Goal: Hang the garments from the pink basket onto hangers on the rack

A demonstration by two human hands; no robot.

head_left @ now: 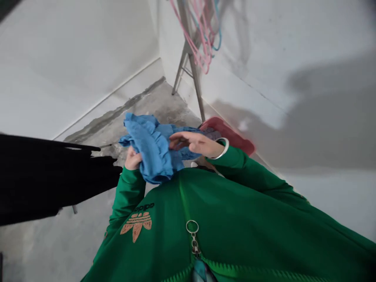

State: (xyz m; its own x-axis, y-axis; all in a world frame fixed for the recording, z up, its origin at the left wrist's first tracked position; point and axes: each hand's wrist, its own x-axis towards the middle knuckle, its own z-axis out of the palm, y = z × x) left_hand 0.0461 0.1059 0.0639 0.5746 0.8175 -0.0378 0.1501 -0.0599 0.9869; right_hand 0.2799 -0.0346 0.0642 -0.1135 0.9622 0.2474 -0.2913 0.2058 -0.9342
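A crumpled blue garment (155,145) with ruffled folds hangs in front of my green jacket. My left hand (133,159) is closed on its left side, and the cloth covers most of those fingers. Over the garment's right part lies my right hand (198,143), palm down, fingers stretched out and slightly apart; whether the fingertips touch the cloth is hard to tell. A white bangle (222,148) circles my right wrist.
A pink basin (232,135) with dark cloth in it stands by the right wall. Pink and blue hangers (202,37) hang from a metal rack (194,74) in the corner. Black cloth (55,178) hangs at the left. The floor is bare concrete.
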